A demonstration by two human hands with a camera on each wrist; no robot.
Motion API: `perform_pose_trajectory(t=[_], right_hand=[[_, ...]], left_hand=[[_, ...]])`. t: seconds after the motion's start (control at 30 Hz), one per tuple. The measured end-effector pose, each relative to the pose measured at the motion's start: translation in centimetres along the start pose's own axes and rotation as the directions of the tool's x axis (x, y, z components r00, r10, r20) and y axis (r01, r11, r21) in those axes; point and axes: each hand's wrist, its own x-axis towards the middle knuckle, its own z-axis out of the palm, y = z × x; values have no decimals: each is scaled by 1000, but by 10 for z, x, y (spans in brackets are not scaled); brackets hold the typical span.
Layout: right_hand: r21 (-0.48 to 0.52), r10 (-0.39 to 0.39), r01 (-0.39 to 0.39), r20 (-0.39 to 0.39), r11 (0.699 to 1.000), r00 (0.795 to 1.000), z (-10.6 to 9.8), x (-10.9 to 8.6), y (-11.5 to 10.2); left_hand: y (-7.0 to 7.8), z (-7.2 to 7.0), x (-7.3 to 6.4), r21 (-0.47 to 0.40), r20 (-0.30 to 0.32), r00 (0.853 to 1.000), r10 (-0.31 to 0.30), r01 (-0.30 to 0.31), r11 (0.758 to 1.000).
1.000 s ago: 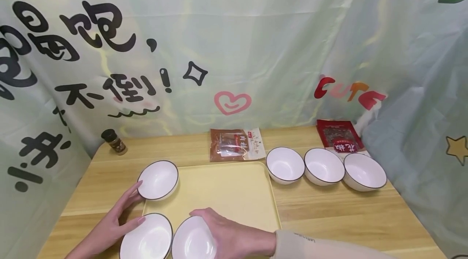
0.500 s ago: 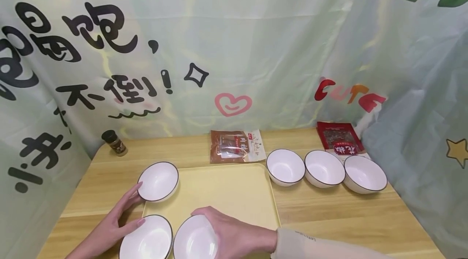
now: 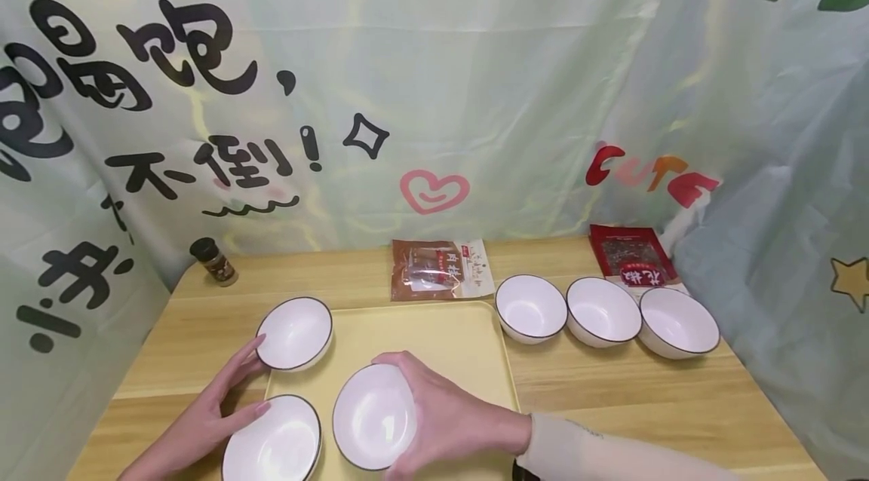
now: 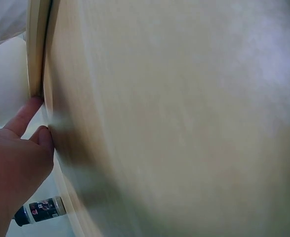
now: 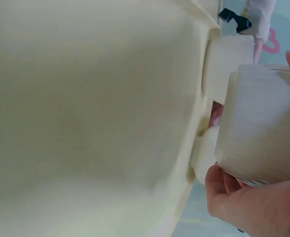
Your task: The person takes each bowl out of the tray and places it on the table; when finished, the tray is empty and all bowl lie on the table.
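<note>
In the head view my right hand (image 3: 444, 413) grips a white bowl with a dark rim (image 3: 372, 417), fingers on its far side and thumb on its near side. The right wrist view shows this bowl (image 5: 263, 123) held above the cream tray (image 3: 434, 345). At the tray's left side, my left hand (image 3: 204, 421) has its fingers extended beside an upper white bowl (image 3: 295, 332). Its thumb rests at the rim of a lower white bowl (image 3: 274, 443). Seen from the left wrist, the fingertips touch the tray's edge (image 4: 36, 49).
Three more white bowls (image 3: 529, 307) stand in a row right of the tray. Behind lie a brown spice packet (image 3: 437, 270) and a red packet (image 3: 631, 255). A small black-capped jar (image 3: 213, 262) stands back left. Printed cloth (image 3: 475, 89) encloses the wooden table (image 3: 645, 421).
My right hand has lifted its bowl and moved it slightly away from me and to the right, apart from the lower left bowl. My left hand stays in place.
</note>
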Motion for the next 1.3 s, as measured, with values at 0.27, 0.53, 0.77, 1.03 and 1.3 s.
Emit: perform_pose_trajectory(t=[0.27,0.53,0.77,1.03,1.3], right_hand=[[5,34,-34,-100,999,994,-21,-2,-11],[31,102,-97,-206,995,973,-47,-8,-17],[67,156,-143,-254,987,954,-66,-22,-19],[58,193,-184,-298,981,935,-81,-43,-17],[2,235,-249,-343,968,909,-89,-70,-7]], left_hand=[[0,-1,0,7,2,1000,-6,6,1000],[0,-1,1,-3,6,1000,-21,21,1000],[-1,0,0,-1,-1,1000,25,-25,1000],[-2,0,0,10,3,1000,30,-30,1000],[-2,0,1,-1,9,1000,17,-17,1000]])
